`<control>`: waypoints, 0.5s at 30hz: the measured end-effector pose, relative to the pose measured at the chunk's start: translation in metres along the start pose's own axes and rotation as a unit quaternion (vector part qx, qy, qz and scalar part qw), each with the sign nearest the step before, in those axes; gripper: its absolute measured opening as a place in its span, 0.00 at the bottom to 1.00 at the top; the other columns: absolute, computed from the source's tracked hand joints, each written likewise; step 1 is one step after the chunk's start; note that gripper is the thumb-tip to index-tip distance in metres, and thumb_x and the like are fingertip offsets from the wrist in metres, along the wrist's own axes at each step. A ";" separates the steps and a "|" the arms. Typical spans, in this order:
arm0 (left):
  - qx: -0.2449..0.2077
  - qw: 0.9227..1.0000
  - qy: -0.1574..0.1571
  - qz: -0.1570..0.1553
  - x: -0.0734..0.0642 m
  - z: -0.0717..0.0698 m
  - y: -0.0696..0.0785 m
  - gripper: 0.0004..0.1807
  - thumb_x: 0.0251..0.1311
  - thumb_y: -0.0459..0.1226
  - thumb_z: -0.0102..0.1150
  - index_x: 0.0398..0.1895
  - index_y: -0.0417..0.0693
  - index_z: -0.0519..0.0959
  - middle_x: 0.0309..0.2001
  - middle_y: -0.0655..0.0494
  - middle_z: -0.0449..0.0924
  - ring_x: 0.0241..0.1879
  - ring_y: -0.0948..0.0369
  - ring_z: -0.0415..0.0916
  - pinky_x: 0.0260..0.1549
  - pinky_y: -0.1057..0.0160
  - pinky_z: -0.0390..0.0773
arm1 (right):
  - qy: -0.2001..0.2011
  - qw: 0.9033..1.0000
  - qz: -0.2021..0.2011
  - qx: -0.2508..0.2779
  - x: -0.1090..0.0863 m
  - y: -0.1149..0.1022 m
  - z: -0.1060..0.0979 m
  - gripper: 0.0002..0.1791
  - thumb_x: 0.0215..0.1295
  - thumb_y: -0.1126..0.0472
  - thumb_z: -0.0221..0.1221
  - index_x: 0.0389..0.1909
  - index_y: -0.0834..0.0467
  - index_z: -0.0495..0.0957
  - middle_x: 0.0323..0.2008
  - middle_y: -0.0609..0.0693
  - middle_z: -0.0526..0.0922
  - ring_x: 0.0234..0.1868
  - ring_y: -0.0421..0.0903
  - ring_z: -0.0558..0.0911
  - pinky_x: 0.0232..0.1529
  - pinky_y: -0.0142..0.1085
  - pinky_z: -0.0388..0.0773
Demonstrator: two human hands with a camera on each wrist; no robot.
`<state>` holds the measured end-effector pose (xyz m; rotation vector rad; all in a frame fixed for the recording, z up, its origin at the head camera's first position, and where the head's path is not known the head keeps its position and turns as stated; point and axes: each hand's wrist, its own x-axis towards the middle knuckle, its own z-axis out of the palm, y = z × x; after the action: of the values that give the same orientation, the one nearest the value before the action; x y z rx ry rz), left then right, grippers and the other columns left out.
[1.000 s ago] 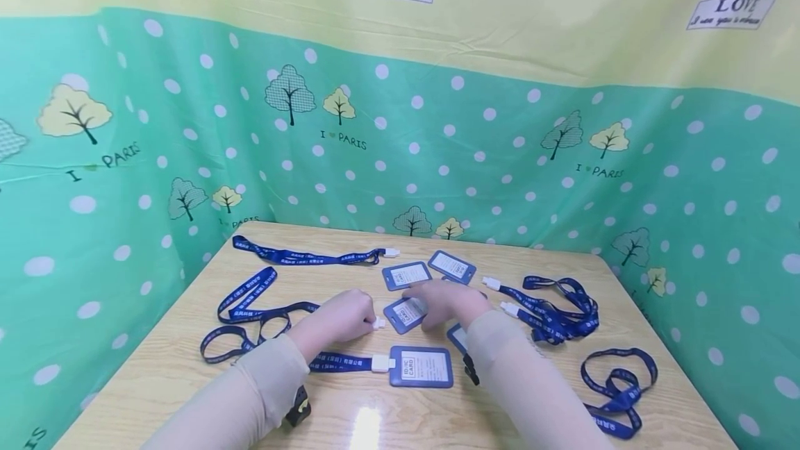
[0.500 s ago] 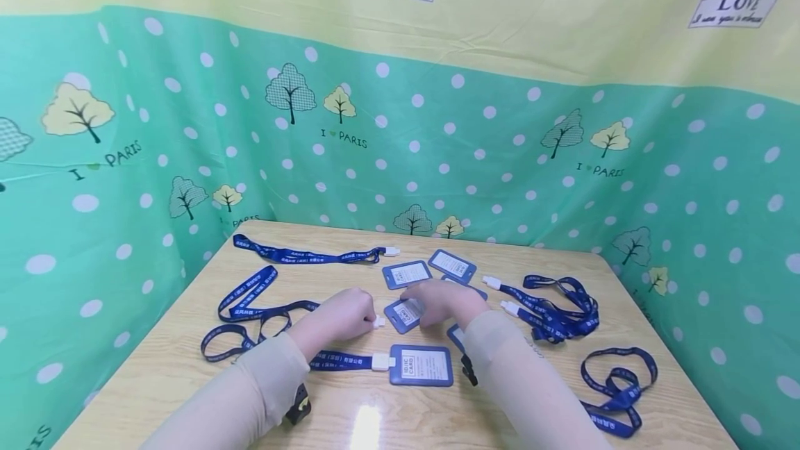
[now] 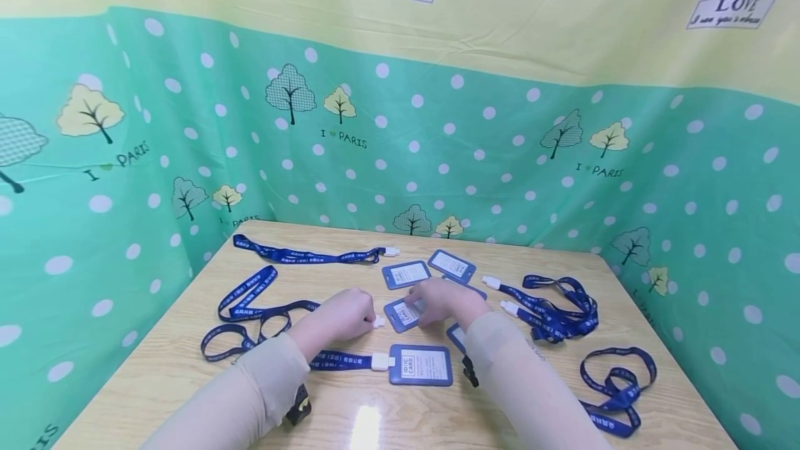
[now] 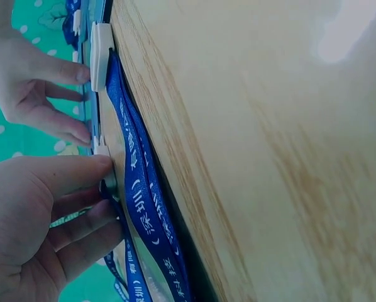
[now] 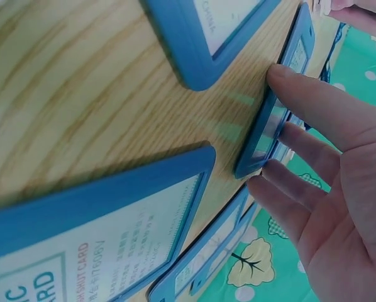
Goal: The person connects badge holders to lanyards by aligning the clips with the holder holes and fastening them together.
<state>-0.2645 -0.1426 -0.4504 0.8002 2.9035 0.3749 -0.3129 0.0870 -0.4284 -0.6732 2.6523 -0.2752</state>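
My left hand [image 3: 346, 314] pinches the white clip [image 3: 378, 323] of a dark blue lanyard [image 3: 250, 311], whose strap trails left in loops. In the left wrist view, thumb and fingers close around that clip [image 4: 101, 148]. Just to its right lies a blue badge holder [image 3: 398, 315] with a white card. Across that holder reaches my right hand [image 3: 440, 301], thumb on the near edge and fingers at the far edge in the right wrist view. Nearer the front, another badge holder [image 3: 421, 365] is joined to the white clip [image 3: 380, 362] of a second lanyard.
Two badge holders [image 3: 407, 274] [image 3: 451, 265] lie behind the hands, with others partly hidden by the right arm. One lanyard [image 3: 312, 256] stretches along the back left. More lanyards [image 3: 556, 311] [image 3: 619, 394] lie at the right. A patterned curtain [image 3: 437, 158] surrounds the wooden table [image 3: 337, 415].
My right hand's fingertips shift slightly to the right over the badge holder, showing more of its card. The left hand stays on the clip.
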 end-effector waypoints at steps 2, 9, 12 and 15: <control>0.001 1.000 -0.002 -0.004 0.000 0.000 0.001 0.15 0.64 0.37 0.67 0.18 0.57 0.84 0.19 0.66 0.74 0.19 0.67 0.69 0.25 0.68 0.74 | 0.002 1.000 0.000 0.003 0.000 0.000 0.001 0.28 0.57 0.57 0.75 0.59 0.39 0.83 0.67 0.45 0.76 0.69 0.52 0.72 0.67 0.53 0.70; 0.002 1.000 -0.003 -0.005 -0.001 0.000 0.001 0.14 0.64 0.37 0.68 0.18 0.57 0.84 0.19 0.66 0.74 0.19 0.67 0.69 0.25 0.68 0.75 | 0.013 1.000 -0.001 0.008 -0.001 0.001 0.003 0.28 0.56 0.56 0.75 0.60 0.42 0.82 0.67 0.45 0.76 0.69 0.53 0.72 0.68 0.53 0.70; 0.002 1.000 -0.001 -0.006 -0.001 0.000 0.001 0.15 0.64 0.37 0.67 0.18 0.58 0.84 0.19 0.66 0.74 0.19 0.67 0.69 0.25 0.68 0.75 | 0.016 1.000 0.005 0.016 -0.002 0.002 0.004 0.29 0.56 0.55 0.75 0.60 0.43 0.83 0.66 0.45 0.77 0.69 0.53 0.72 0.68 0.53 0.70; -0.001 1.000 0.000 -0.009 -0.002 0.000 0.002 0.15 0.64 0.38 0.67 0.18 0.58 0.84 0.19 0.66 0.73 0.19 0.67 0.69 0.25 0.68 0.75 | 0.019 1.000 0.010 0.019 -0.002 0.003 0.004 0.29 0.55 0.54 0.76 0.60 0.43 0.83 0.65 0.44 0.78 0.67 0.52 0.74 0.66 0.52 0.72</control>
<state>-0.2624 -0.1421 -0.4501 0.7743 2.9083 0.3752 -0.3109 0.0900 -0.4325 -0.6358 2.6813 -0.3355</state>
